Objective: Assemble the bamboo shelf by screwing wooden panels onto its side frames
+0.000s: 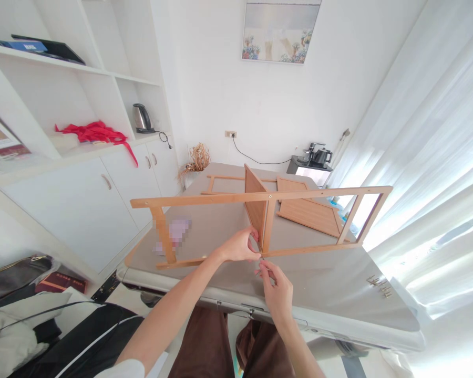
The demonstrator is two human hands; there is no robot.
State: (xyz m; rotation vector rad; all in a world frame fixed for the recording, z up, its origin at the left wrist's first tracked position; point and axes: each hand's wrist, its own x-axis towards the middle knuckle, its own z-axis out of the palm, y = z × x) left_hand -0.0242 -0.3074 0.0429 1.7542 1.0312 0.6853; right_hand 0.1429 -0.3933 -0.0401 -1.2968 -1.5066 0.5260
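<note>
One upright frame (268,226), illegible blue label (30,46)

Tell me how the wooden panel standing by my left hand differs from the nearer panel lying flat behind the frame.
The standing panel is on edge; the flat panel lies on the table. Your left hand is at the standing panel's lower end, while neither hand is at the flat panel. The standing panel meets the frame's middle post; the flat panel lies beyond it. Both are light brown wood.
</note>
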